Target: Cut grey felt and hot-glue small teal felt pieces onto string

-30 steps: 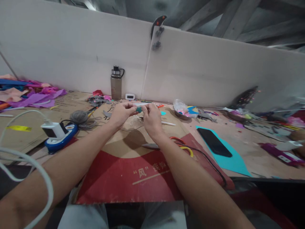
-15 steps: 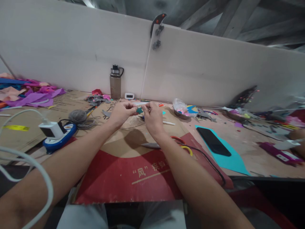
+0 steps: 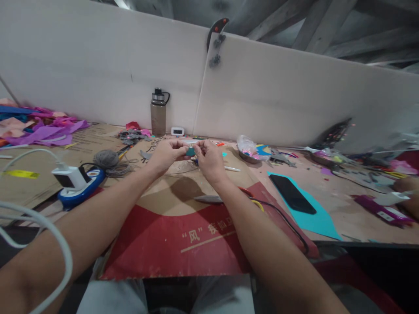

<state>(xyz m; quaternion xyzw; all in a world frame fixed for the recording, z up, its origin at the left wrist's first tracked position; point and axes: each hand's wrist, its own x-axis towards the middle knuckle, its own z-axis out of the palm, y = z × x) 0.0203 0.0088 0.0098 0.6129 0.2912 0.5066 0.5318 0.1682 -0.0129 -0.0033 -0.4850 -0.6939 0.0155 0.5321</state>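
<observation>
Between my hands is a small green piece (image 3: 190, 151), partly covered by my fingers; its exact kind I cannot make out. My left hand (image 3: 168, 153) pinches it from the left with thumb and forefinger. On its right edge, the fingertips of my right hand (image 3: 211, 158) are closed. Both hands are raised over a brown and red cardboard sheet (image 3: 157, 248). Scissors (image 3: 209, 199) with red and yellow handles lie under my right forearm, their blade pointing left. A white stick-like pen (image 3: 231, 168) lies just right of my right hand.
To the left are a blue power strip (image 3: 80, 192) with a white charger and a ball of grey yarn (image 3: 106, 159). A bottle (image 3: 158, 115) stands at the back. At right, a phone (image 3: 293, 194) lies on turquoise sheet; a person's hand (image 3: 407, 192) shows at the edge.
My fingers have shifted slightly around the green piece, which now appears turned and a little more exposed. Both hands stay in nearly the same place.
</observation>
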